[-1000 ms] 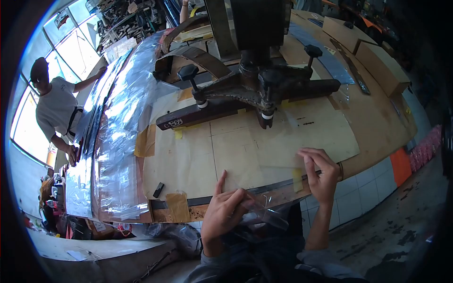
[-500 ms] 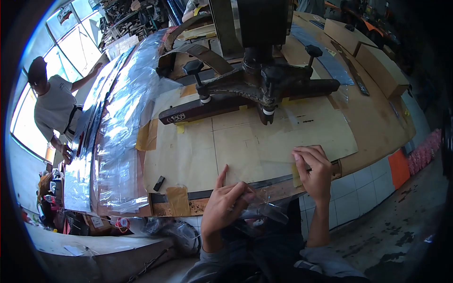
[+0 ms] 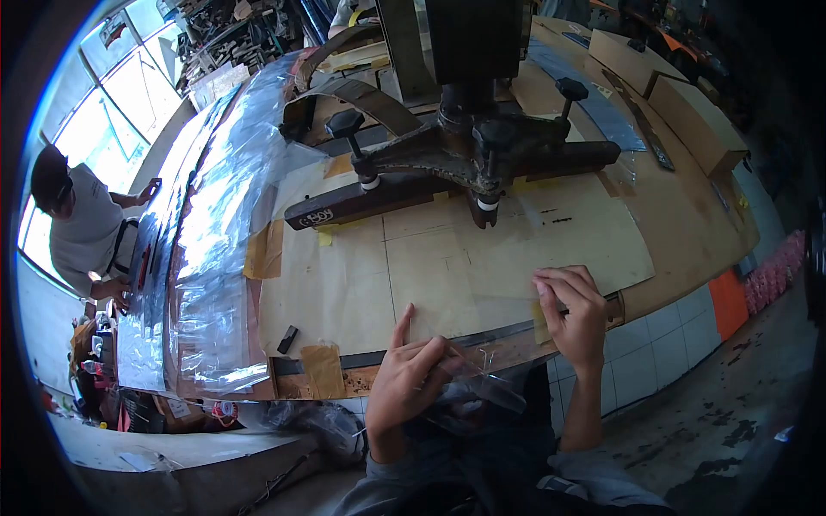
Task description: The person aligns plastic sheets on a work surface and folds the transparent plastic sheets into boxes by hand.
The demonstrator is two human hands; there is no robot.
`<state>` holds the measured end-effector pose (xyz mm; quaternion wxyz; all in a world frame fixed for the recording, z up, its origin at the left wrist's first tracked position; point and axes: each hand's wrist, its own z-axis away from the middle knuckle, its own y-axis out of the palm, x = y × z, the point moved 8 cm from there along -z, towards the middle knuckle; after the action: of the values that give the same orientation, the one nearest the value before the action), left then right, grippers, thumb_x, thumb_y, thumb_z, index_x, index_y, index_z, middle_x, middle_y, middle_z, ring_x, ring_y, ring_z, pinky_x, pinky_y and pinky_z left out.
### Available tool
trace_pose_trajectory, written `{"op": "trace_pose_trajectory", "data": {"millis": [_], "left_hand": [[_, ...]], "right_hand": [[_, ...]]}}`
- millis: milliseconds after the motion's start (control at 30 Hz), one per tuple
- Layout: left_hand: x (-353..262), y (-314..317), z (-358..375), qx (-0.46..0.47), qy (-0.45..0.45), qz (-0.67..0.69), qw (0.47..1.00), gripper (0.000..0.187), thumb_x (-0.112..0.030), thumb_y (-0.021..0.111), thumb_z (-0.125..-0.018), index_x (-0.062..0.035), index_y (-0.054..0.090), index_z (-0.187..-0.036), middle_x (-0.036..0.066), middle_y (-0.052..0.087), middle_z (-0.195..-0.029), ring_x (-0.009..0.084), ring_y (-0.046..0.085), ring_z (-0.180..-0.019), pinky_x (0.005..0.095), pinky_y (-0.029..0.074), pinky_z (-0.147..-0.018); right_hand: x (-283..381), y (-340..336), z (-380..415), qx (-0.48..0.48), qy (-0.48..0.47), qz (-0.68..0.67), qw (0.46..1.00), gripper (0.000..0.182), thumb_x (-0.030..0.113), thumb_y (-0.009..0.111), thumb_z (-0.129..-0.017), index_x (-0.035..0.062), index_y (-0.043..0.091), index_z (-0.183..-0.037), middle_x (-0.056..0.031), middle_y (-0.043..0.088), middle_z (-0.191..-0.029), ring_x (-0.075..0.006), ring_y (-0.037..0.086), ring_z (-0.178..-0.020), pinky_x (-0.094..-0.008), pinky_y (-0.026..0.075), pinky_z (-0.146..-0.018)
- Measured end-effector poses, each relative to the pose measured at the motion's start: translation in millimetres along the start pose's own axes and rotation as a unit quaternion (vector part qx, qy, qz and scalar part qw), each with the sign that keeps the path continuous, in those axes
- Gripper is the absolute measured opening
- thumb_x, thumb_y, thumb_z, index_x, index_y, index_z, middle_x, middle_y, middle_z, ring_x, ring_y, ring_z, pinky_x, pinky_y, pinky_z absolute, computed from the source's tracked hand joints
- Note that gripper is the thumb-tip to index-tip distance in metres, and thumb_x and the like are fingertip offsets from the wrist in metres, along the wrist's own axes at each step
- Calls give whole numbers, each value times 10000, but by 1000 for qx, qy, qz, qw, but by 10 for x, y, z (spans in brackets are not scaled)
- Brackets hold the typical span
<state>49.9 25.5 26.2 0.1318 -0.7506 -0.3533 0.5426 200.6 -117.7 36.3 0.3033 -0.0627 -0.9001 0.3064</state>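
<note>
My left hand (image 3: pixel 407 378) is at the front edge of the pale paper sheet (image 3: pixel 344 292), index finger extended and the other fingers pinched on clear plastic film (image 3: pixel 495 389). The film droops over the edge between my hands. To the right, my right hand (image 3: pixel 571 314) has thumb and fingers pinched together just above the sheet; what they hold is too thin to make out. A small black block (image 3: pixel 288 339) lies on the sheet's left corner, near brown tape (image 3: pixel 323 371). Dark lines are drawn on the sheet.
A heavy metal press frame (image 3: pixel 469 142) with black knobs stands over a dark bar (image 3: pixel 379 198). Shiny plastic (image 3: pixel 215 258) covers the table's left part. A person (image 3: pixel 90 224) leans at the far left. Cardboard pieces (image 3: pixel 697 129) stand at the right.
The person at the left has bent lower and drawn the raised arm in. My left hand has shifted very slightly; my right hand looks unchanged.
</note>
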Motion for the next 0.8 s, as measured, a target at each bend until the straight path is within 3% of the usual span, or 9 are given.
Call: {"op": "trace_pose_trajectory", "data": {"millis": [800], "left_hand": [[-17,-3,-19,4,0,-9,1000,98,-109,625,-866,-42,572,-817,49,639,-722,250,666,-728,561,197,-1156]], "right_hand": [[10,-4,-5,-2,-1,4,1000,71,26,664,-821,-18,707,-856,-77,698,-917,-223,631,-854,-342,520,-758]]}}
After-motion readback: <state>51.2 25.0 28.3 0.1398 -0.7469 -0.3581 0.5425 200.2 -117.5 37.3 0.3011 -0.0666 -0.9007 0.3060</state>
